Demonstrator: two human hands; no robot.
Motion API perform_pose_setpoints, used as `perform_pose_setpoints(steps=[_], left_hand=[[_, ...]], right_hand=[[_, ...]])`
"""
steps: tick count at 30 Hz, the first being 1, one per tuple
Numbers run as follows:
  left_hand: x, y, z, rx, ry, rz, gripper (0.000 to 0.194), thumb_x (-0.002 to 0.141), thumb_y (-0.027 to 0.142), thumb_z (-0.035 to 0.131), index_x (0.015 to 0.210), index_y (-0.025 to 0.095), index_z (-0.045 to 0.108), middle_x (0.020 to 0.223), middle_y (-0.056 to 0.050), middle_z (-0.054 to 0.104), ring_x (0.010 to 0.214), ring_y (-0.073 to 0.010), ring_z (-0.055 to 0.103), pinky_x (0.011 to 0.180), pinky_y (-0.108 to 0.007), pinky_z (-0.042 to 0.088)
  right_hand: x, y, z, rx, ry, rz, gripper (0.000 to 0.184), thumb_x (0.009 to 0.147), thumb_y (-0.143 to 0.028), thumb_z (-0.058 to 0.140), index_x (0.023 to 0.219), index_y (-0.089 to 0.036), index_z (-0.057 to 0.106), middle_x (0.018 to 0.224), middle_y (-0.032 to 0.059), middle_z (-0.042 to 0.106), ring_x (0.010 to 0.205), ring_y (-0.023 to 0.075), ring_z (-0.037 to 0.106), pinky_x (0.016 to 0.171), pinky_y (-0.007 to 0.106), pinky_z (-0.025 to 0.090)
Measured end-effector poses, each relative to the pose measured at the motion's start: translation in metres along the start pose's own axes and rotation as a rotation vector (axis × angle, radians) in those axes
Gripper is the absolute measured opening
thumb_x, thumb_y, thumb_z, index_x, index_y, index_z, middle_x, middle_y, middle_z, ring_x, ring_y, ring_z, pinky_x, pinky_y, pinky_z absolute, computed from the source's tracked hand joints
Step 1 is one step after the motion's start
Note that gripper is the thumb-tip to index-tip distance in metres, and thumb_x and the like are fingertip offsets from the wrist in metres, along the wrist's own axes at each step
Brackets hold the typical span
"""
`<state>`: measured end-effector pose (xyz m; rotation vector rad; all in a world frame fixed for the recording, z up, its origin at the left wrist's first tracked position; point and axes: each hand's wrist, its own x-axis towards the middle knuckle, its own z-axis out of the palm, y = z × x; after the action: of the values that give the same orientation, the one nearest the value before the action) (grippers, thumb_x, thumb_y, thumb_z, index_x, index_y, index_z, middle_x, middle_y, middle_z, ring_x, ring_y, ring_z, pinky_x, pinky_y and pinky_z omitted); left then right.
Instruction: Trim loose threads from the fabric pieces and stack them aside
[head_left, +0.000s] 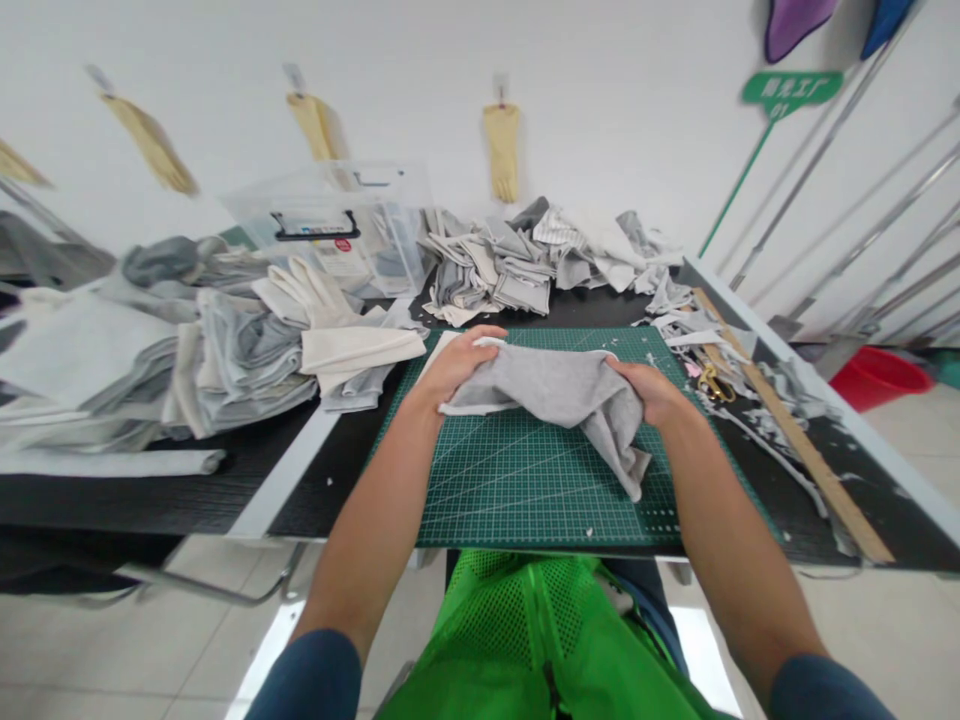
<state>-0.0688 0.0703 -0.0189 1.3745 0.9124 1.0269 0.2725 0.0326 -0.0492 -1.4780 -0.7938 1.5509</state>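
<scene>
A piece of grey fabric (551, 385) with a pale edge is stretched between my two hands, over the green cutting mat (510, 490). My left hand (457, 365) grips its left end, fingers closed on the cloth near the upper edge. At the other end my right hand (649, 390) pinches the upper right edge. From there a crumpled corner hangs down toward the mat. Behind my left hand a strip of white cloth shows in part.
Folded grey and cream cloth piles (247, 350) cover the left of the table. More stacked cloth (510, 265) lies behind the mat. A clear plastic bin (409, 245) stands at the back. Gold-handled scissors (716, 385), a wooden ruler (810, 455) and scraps lie on the right.
</scene>
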Motion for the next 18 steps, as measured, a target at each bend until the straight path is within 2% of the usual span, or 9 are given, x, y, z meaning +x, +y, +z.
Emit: perform_pose_setpoints(steps=[2, 4, 6, 8, 10, 12, 14, 16, 18], left_hand=[[0.004, -0.001, -0.001, -0.243, 0.087, -0.009, 0.048, 0.081, 0.027, 0.075, 0.128, 0.021, 0.067, 0.094, -0.005, 0.072, 0.076, -0.0159, 0.067, 0.070, -0.027, 0.054], [0.008, -0.005, 0.002, -0.421, 0.137, 0.014, 0.041, 0.086, 0.034, 0.071, 0.126, 0.022, 0.065, 0.108, -0.008, 0.072, 0.090, -0.0172, 0.070, 0.081, -0.029, 0.058], [0.012, -0.012, 0.009, -0.488, 0.158, 0.002, 0.039, 0.091, 0.042, 0.066, 0.126, 0.025, 0.063, 0.123, -0.011, 0.069, 0.104, -0.0199, 0.071, 0.092, -0.035, 0.059], [0.015, -0.021, 0.017, -0.437, 0.222, -0.016, 0.046, 0.089, 0.041, 0.068, 0.132, 0.028, 0.059, 0.132, -0.012, 0.066, 0.110, -0.0215, 0.070, 0.095, -0.039, 0.059], [0.016, -0.029, 0.024, -0.227, 0.339, -0.029, 0.056, 0.083, 0.029, 0.073, 0.136, 0.025, 0.057, 0.131, -0.013, 0.067, 0.108, -0.0203, 0.070, 0.093, -0.035, 0.058], [0.015, -0.035, 0.029, 0.150, 0.398, -0.118, 0.050, 0.077, 0.019, 0.074, 0.126, 0.018, 0.063, 0.114, -0.013, 0.073, 0.094, -0.0204, 0.072, 0.084, -0.032, 0.057], [0.011, -0.040, 0.035, 0.402, 0.340, -0.218, 0.029, 0.071, 0.017, 0.075, 0.100, 0.014, 0.072, 0.086, -0.011, 0.074, 0.076, -0.0236, 0.072, 0.073, -0.034, 0.056], [0.006, -0.044, 0.043, 0.510, 0.255, -0.285, 0.012, 0.065, 0.017, 0.080, 0.071, 0.015, 0.070, 0.061, -0.009, 0.066, 0.067, -0.0291, 0.071, 0.069, -0.037, 0.054], [0.001, -0.048, 0.051, 0.721, 0.216, -0.316, 0.024, 0.061, 0.024, 0.087, 0.060, 0.019, 0.063, 0.056, -0.010, 0.064, 0.078, -0.0350, 0.073, 0.074, -0.039, 0.053]], right_hand=[[-0.001, -0.002, 0.002, 0.022, -0.027, -0.015, 0.026, 0.095, -0.045, 0.067, 0.095, -0.019, 0.070, 0.081, 0.0097, 0.078, 0.076, 0.0250, 0.074, 0.071, 0.037, 0.063], [0.000, -0.001, 0.004, -0.017, 0.003, -0.053, 0.028, 0.094, -0.048, 0.068, 0.091, -0.020, 0.068, 0.078, 0.0083, 0.076, 0.073, 0.0239, 0.073, 0.067, 0.036, 0.062], [0.000, 0.001, 0.008, -0.093, 0.065, -0.090, 0.031, 0.094, -0.052, 0.068, 0.088, -0.021, 0.066, 0.073, 0.0063, 0.073, 0.066, 0.0216, 0.069, 0.060, 0.033, 0.059], [0.000, 0.005, 0.011, -0.178, 0.113, -0.110, 0.032, 0.092, -0.053, 0.070, 0.085, -0.022, 0.064, 0.067, 0.0040, 0.069, 0.057, 0.0190, 0.064, 0.054, 0.031, 0.055], [0.000, 0.009, 0.013, -0.249, 0.127, -0.111, 0.031, 0.089, -0.049, 0.074, 0.082, -0.021, 0.063, 0.064, 0.0038, 0.067, 0.051, 0.0177, 0.059, 0.050, 0.031, 0.052], [0.000, 0.013, 0.012, -0.334, 0.145, -0.122, 0.028, 0.086, -0.043, 0.077, 0.077, -0.020, 0.063, 0.063, 0.0058, 0.067, 0.050, 0.0182, 0.059, 0.049, 0.032, 0.050], [0.001, 0.014, 0.009, -0.430, 0.177, -0.148, 0.026, 0.083, -0.037, 0.079, 0.072, -0.020, 0.063, 0.062, 0.0074, 0.068, 0.052, 0.0198, 0.062, 0.050, 0.031, 0.047], [0.003, 0.012, 0.004, -0.527, 0.221, -0.190, 0.025, 0.078, -0.034, 0.081, 0.066, -0.021, 0.063, 0.059, 0.0066, 0.066, 0.059, 0.0221, 0.066, 0.053, 0.029, 0.044], [0.007, 0.010, -0.001, -0.604, 0.265, -0.238, 0.022, 0.071, -0.029, 0.085, 0.064, -0.022, 0.065, 0.059, 0.0051, 0.064, 0.072, 0.0246, 0.069, 0.060, 0.028, 0.044]])
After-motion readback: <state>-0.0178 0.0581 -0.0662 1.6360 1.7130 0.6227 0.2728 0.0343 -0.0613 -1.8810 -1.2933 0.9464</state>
